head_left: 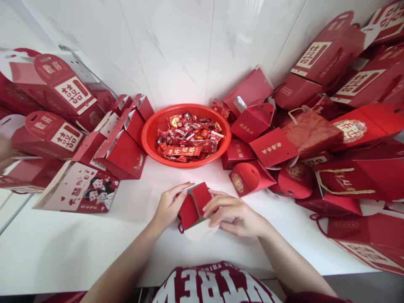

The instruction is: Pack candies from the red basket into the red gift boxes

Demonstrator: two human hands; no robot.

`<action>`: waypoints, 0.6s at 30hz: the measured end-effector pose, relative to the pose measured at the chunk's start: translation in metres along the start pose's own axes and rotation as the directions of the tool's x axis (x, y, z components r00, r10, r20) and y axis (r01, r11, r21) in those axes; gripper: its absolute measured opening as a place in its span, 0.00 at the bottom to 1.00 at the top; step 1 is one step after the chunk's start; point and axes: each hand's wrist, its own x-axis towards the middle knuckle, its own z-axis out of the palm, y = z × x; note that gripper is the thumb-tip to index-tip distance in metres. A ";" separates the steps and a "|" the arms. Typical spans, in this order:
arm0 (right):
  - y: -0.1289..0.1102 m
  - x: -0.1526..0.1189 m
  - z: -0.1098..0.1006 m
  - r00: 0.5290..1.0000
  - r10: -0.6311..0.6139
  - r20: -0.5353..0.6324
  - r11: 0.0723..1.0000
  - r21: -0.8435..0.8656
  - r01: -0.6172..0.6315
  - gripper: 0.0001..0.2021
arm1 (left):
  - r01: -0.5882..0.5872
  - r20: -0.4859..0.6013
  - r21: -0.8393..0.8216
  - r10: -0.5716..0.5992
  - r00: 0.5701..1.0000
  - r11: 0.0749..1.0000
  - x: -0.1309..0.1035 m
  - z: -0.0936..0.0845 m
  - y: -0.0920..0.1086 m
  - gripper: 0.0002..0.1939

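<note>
A small red box (pixel 189 211) with a pale underside or flap and a dark red cord loop is held over the white table, near its front edge. My left hand (pixel 168 205) grips the box's left side, thumb on top. On the right side, my right hand (pixel 233 212) has its fingers bent over the box's red flap and edge. Behind the box stands a round red plastic basket (pixel 145 139) filled with small red wrapped candies (pixel 189 136).
Red gift boxes (pixel 121 153) and a pale printed box (pixel 78 189) stand at the left. Many more red boxes (pixel 312 134) are piled at the right. A tiled wall (pixel 176 46) rises behind the white table (pixel 126 235). A blurred hand (pixel 4 151) shows at the far left edge.
</note>
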 end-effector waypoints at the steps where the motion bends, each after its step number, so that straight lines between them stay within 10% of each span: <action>1: -0.001 0.000 -0.001 0.999 -0.021 0.040 1.000 0.015 0.021 0.04 | 0.019 0.000 -0.026 -0.019 1.000 0.999 0.000 0.001 0.001 0.18; 14: 0.002 0.008 0.033 0.998 0.044 0.047 0.886 -0.464 -0.017 0.09 | -0.076 0.072 -0.060 0.080 0.994 0.995 0.007 0.002 0.004 0.17; 18: 0.009 0.006 0.033 0.997 0.080 0.009 0.862 -0.503 -0.065 0.06 | -0.202 0.283 -0.066 0.213 0.935 0.977 0.004 -0.012 -0.003 0.37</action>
